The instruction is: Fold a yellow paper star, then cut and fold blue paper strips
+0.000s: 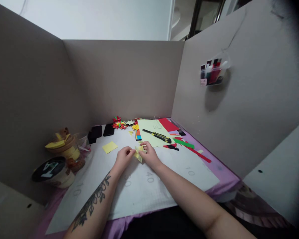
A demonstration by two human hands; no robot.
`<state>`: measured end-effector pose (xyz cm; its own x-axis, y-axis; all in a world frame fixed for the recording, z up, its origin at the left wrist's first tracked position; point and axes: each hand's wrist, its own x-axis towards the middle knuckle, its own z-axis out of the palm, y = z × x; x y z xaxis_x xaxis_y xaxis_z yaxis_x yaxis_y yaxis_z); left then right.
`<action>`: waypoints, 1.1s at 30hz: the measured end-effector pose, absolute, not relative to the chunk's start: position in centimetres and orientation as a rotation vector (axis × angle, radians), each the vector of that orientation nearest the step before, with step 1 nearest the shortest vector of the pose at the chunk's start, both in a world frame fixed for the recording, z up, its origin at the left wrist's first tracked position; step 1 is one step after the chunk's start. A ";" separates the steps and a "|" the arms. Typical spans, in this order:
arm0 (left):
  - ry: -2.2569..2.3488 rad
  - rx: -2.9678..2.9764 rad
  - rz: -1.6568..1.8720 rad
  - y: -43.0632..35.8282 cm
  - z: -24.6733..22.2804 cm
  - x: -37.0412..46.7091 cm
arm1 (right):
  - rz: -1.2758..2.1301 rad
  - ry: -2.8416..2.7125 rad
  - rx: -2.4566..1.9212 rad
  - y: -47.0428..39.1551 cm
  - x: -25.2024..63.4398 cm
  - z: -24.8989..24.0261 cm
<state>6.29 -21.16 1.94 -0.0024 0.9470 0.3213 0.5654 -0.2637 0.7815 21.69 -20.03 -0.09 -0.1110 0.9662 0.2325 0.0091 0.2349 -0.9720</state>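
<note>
Between my two hands is a pale yellow folded-paper star (139,154) with pointed tips, held just above the white sheet. My left hand (124,156) pinches its left side between thumb and fingers. My right hand (149,155) grips it from the right, fingers curled over the upper part. Parts of the star are hidden behind the fingertips. A flat yellow paper square (110,147) lies left of my left hand. Beyond my right hand, a yellow-and-black utility knife (159,135) rests on a pale green sheet (149,124).
Folded paper stars (119,124) in several colours lie at the back. Two black phones (109,129) are beside them. Red and green paper strips (184,143) spread at the right. Tubs (62,146) stand at the left; a clear container (214,71) hangs on the right partition.
</note>
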 end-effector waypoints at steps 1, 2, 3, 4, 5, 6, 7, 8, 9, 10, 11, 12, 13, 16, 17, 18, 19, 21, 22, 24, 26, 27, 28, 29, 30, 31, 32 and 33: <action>1.550 1.825 1.189 -21.2 2.0 6.3 | 1.119 -1.397 -0.987 -20.0 21.7 -0.1; 1.539 1.802 1.191 -21.2 2.0 6.3 | 1.137 -1.386 -0.982 -20.0 21.6 -0.1; 1.530 1.782 1.189 -21.2 2.0 6.3 | 1.154 -1.377 -0.975 -19.9 21.6 -0.2; 1.526 1.763 1.189 -21.1 2.0 6.3 | 1.172 -1.367 -0.965 -19.9 21.6 -0.2; 1.523 1.739 1.194 -21.1 2.1 6.3 | 1.191 -1.358 -0.953 -19.9 21.6 -0.2; 1.515 1.706 1.206 -21.1 2.0 6.4 | 1.210 -1.348 -0.938 -19.9 21.5 -0.2; 1.494 1.662 1.222 -21.1 2.0 6.4 | 1.230 -1.341 -0.922 -19.9 21.5 -0.2; 1.456 1.606 1.240 -21.1 2.0 6.5 | 1.246 -1.336 -0.906 -19.9 21.5 -0.1; 1.406 1.546 1.256 -21.1 2.0 6.5 | 1.259 -1.334 -0.894 -20.0 21.5 -0.1; 1.351 1.492 1.271 -21.1 1.9 6.6 | 1.266 -1.335 -0.887 -20.1 21.4 0.0; 1.304 1.451 1.284 -21.1 1.9 6.6 | 1.270 -1.340 -0.883 -20.2 21.4 0.1; 1.274 1.428 1.298 -21.2 1.9 6.7 | 1.274 -1.347 -0.882 -20.2 21.4 0.2; 1.262 1.427 1.312 -21.2 1.9 6.7 | 1.277 -1.354 -0.884 -20.3 21.4 0.3; 1.249 1.478 1.325 -21.2 1.9 6.6 | 1.284 -1.360 -0.897 -20.4 21.3 0.5; 1.241 1.483 1.319 -21.2 1.9 6.6 | 1.286 -1.355 -0.902 -20.5 21.3 0.6; 1.236 1.481 1.310 -21.2 1.9 6.6 | 1.288 -1.348 -0.905 -20.5 21.3 0.6; 1.235 1.474 1.301 -21.1 1.8 6.5 | 1.291 -1.340 -0.905 -20.5 21.3 0.6; 1.252 1.464 1.292 -21.0 1.7 6.5 | 1.308 -1.321 -0.902 -20.4 21.3 0.5; 1.264 1.464 1.292 -21.0 1.6 6.5 | 1.315 -1.311 -0.900 -20.4 21.3 0.5; 1.269 1.461 1.288 -21.0 1.6 6.6 | 1.323 -1.295 -0.895 -20.3 21.3 0.3; 1.262 1.460 1.278 -21.0 1.7 6.6 | 1.319 -1.295 -0.884 -20.2 21.4 0.2; 1.257 1.464 1.272 -21.1 1.8 6.7 | 1.311 -1.301 -0.879 -20.2 21.5 0.1; 1.257 1.472 1.266 -21.2 1.9 6.7 | 1.300 -1.310 -0.877 -20.1 21.5 0.1; 1.263 1.481 1.262 -21.3 2.0 6.7 | 1.289 -1.317 -0.879 -20.1 21.5 0.1; 1.275 1.492 1.257 -21.3 2.1 6.7 | 1.281 -1.321 -0.884 -20.1 21.4 0.0; 1.288 1.502 1.252 -21.4 2.2 6.7 | 1.278 -1.320 -0.890 -20.1 21.4 0.0; 1.301 1.516 1.243 -21.5 2.3 6.7 | 1.282 -1.318 -0.893 -20.1 21.3 0.0; 1.310 1.530 1.227 -21.6 2.3 6.7 | 1.294 -1.319 -0.893 -20.1 21.3 0.1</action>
<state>6.73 -21.59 2.29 0.0102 0.9827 0.1848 0.2484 -0.1815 0.9515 21.26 -20.12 0.07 -0.1859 0.9680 0.1686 -0.1499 0.1416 -0.9785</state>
